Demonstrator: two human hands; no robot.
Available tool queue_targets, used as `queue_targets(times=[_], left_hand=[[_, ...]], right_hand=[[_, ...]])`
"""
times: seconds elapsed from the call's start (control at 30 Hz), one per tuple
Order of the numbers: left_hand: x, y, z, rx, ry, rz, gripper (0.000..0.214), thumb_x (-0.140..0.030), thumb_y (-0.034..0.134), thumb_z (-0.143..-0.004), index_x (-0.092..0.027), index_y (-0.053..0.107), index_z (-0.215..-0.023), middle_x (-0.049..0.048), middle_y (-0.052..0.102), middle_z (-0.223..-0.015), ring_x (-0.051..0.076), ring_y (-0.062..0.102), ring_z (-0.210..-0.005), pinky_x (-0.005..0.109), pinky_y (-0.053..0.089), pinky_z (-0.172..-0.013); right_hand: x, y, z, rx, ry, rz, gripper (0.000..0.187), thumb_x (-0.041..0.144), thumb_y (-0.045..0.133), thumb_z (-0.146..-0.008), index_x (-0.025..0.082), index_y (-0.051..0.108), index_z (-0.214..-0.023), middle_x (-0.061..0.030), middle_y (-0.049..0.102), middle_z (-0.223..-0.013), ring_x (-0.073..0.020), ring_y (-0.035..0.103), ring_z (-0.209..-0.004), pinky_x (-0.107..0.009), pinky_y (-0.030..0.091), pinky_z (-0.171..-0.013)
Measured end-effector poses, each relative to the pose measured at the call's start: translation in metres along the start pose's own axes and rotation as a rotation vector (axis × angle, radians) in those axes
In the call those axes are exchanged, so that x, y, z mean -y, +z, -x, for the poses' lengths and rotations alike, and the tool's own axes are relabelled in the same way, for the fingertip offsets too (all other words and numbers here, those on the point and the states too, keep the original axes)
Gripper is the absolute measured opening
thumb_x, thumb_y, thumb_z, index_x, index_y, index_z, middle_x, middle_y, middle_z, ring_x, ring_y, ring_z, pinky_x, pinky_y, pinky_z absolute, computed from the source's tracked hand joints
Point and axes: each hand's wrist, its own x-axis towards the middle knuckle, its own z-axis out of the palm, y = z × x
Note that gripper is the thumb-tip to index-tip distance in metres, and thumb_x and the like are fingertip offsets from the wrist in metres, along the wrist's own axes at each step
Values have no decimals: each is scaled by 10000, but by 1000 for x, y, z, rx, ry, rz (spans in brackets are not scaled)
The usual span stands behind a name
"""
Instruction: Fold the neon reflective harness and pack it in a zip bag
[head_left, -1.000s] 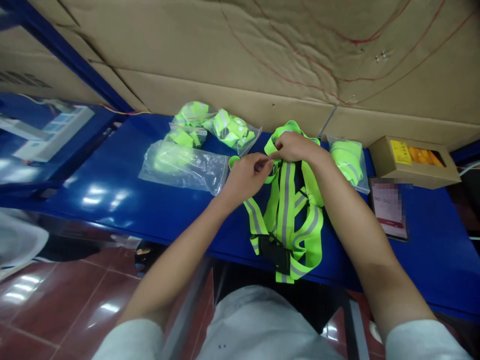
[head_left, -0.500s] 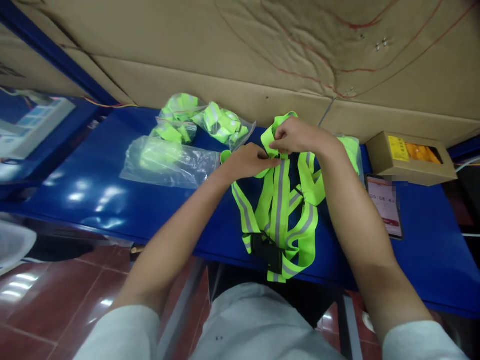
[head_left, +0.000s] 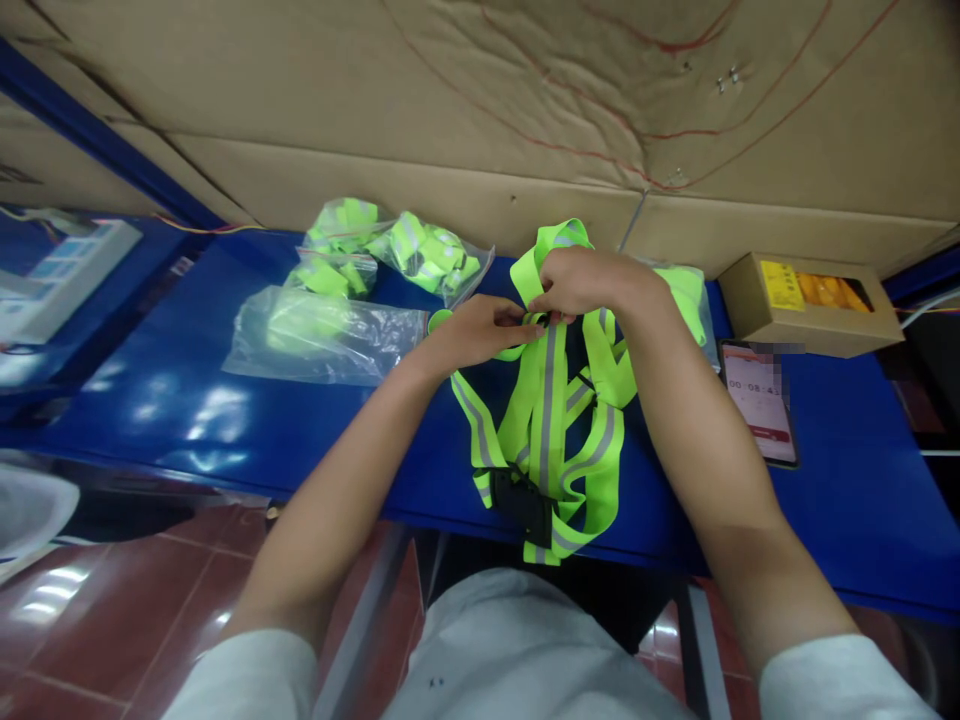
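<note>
A neon-yellow reflective strap vest [head_left: 551,420] with grey stripes lies on the blue table [head_left: 225,420], its lower loops and a black buckle hanging over the near edge. My left hand [head_left: 476,330] pinches the straps at the top end. Close beside it, my right hand [head_left: 581,282] grips the same bunch of straps, fingers curled round them. The two hands almost touch.
Several clear bags of folded neon vests [head_left: 322,325] lie at the left and back [head_left: 424,255]; another bag [head_left: 686,295] sits behind my right arm. A phone [head_left: 757,400] and a cardboard box [head_left: 814,300] are at the right. A cardboard wall [head_left: 480,110] backs the table.
Both hands stayed at the vest's top end and closed in a little on the straps. The view drifted slightly; the vest lies where it was.
</note>
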Motion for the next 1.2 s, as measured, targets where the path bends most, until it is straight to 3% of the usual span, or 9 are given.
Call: queue_targets(times=[0.17, 0.33, 0.5, 0.73, 0.87, 0.97, 1.07, 1.13, 1.2], left_hand=[[1, -15, 17, 76, 63, -304, 408, -470, 854, -781, -216, 790, -1094, 56, 791, -999, 273, 716, -948, 293, 480, -781], [-14, -30, 41, 40, 98, -805, 330, -484, 614, -998, -235, 807, -1098, 74, 802, -1018, 300, 733, -960, 315, 455, -805], [-31, -13, 50, -97, 51, -1102, 379, -376, 466, -1045, -211, 807, -1059, 124, 805, -1009, 340, 755, -987, 370, 503, -784], [-30, 23, 46, -245, 3, -1048, 425, -361, 420, -1064, -154, 791, -1066, 189, 793, -987, 371, 771, -925, 422, 537, -753], [-20, 15, 43, -138, 91, -918, 378, -387, 507, -1051, -207, 742, -1286, 137, 801, -1048, 346, 764, -1004, 439, 571, -858], [-10, -3, 53, -126, 282, -785, 463, -344, 569, -1027, -203, 610, -1466, 123, 744, -1305, 301, 701, -1221, 446, 541, -1063], [0, -16, 79, -326, 373, -742, 338, -309, 556, -1033, -203, 669, -1333, 115, 698, -1349, 279, 650, -1283, 444, 493, -1147], [7, -16, 99, -506, 267, -760, 258, -352, 553, -1044, -180, 714, -1149, 118, 728, -1167, 269, 700, -1094, 404, 550, -1003], [13, -9, 114, -540, 111, -766, 321, -440, 550, -1052, -177, 716, -970, 93, 728, -949, 248, 699, -877, 363, 546, -826]], right_hand=[[-4, -4, 0, -13, -2, -23, 187, 221, 716, -967, 127, 790, -823, -85, 741, -674, -236, 731, -735, -345, 546, -719], [-6, -4, -2, -18, 24, -74, 215, 209, 741, -948, 142, 761, -745, -83, 728, -663, -255, 743, -731, -377, 574, -758], [-8, 4, -7, -51, 10, -123, 233, 207, 737, -925, 170, 746, -695, -56, 667, -569, -280, 740, -666, -433, 610, -731], [-10, 11, -15, -75, 60, -188, 253, 162, 687, -911, 196, 726, -663, -88, 692, -630, -335, 758, -802, -510, 622, -804], [-19, 15, -21, -169, 74, -138, 226, 149, 727, -871, 186, 700, -650, -99, 697, -661, -375, 756, -956, -567, 583, -928], [-29, 19, -27, -236, 41, -75, 127, 176, 770, -830, 176, 719, -714, -127, 728, -742, -406, 731, -1053, -597, 556, -958], [-33, 24, -31, -261, 54, -26, 87, 234, 774, -833, 175, 740, -779, -160, 757, -861, -393, 737, -1017, -563, 578, -920], [-29, 26, -31, -272, 72, 1, 89, 252, 763, -847, 167, 758, -819, -169, 766, -918, -383, 746, -995, -530, 597, -885], [-21, 28, -28, -269, 106, 25, 78, 226, 754, -854, 154, 776, -873, -166, 777, -969, -378, 754, -1005, -503, 605, -870]])
